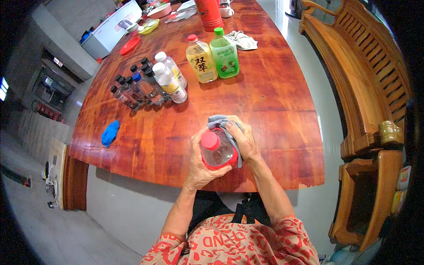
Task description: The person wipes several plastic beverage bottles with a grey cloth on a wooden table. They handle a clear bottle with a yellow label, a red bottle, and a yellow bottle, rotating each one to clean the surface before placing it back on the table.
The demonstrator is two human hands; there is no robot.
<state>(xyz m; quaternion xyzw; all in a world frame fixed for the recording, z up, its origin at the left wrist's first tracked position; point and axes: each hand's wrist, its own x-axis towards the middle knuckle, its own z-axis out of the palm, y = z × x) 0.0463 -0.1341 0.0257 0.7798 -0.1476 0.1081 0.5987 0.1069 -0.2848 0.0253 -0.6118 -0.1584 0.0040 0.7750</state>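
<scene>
Near the table's front edge I hold a clear plastic bottle point(224, 155) with a red cap and a red label, its cap toward me. My left hand point(199, 165) wraps round its left side and underneath, fingers closed on it. On the bottle's right side my right hand point(244, 139) presses a grey cloth point(217, 119) against it, fingers bent over the cloth. Part of the cloth hangs down along the bottle. The label is mostly hidden by my hands.
On the wooden table point(274, 106) stand several small dark-capped bottles point(141, 86), two white-capped bottles point(170, 81), a yellow bottle point(201, 62) and a green bottle point(224, 55). A blue cloth point(110, 134) lies left. Behind are a red canister point(208, 15) and a pale cloth point(242, 40). A wooden bench point(362, 75) stands right.
</scene>
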